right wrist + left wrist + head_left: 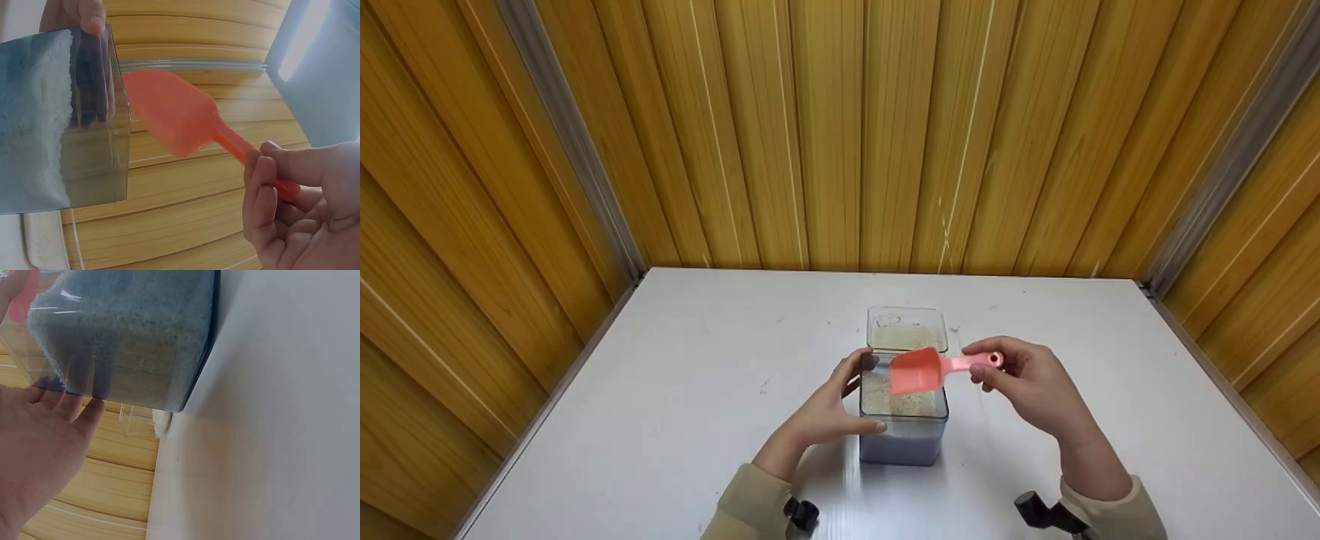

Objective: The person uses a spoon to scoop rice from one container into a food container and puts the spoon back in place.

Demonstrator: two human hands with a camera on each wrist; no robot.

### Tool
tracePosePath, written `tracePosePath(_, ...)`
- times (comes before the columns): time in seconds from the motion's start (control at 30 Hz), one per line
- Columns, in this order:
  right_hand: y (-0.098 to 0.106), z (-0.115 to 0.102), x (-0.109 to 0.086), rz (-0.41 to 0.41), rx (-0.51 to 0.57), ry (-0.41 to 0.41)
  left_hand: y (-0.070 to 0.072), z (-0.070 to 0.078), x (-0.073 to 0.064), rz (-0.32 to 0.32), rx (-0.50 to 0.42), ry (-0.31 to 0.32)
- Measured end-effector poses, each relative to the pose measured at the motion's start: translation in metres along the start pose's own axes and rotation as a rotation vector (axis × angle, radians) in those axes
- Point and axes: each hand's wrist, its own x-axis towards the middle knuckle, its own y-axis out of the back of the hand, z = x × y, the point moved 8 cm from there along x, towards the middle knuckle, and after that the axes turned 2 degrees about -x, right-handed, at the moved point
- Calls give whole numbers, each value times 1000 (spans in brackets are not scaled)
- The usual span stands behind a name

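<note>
My right hand (1031, 379) pinches the handle of a coral-pink scoop (916, 371) between thumb and fingers. The scoop's bowl is over the open top of a tall, see-through bluish-grey container (901, 442), close above its rim in the right wrist view. Pale, whitish grains (53, 129) that look like rice fill much of the container. My left hand (829, 409) holds this container from its left side, thumb on the near wall and fingers toward the far corner. In the left wrist view, the fingertips (93, 408) lie against the wall.
Directly behind the container stands a clear, lower box (907, 322) with some pale grains in it. Both stand on a white table (697, 390) with a few dark marks. Yellow wood-look panels (825, 135) rise behind the table and along both sides.
</note>
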Motion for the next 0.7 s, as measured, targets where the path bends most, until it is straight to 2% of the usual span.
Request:
tracePosePath(0.17, -11, -7, -3, -15, -137, -18, 0, -1, 0, 1, -3, 14)
tracePosePath(0.37, -23, -6, -4, -28, -223, -40, 0, -1, 0, 8, 4, 21)
tracePosePath(0.53, -33, 0, -1, -48, -225, -63, 0, -1, -1, 14, 16, 23)
tracePosePath(0.7, -41, 6, 2, -62, -183, -85, 0, 0, -1, 11, 19, 24)
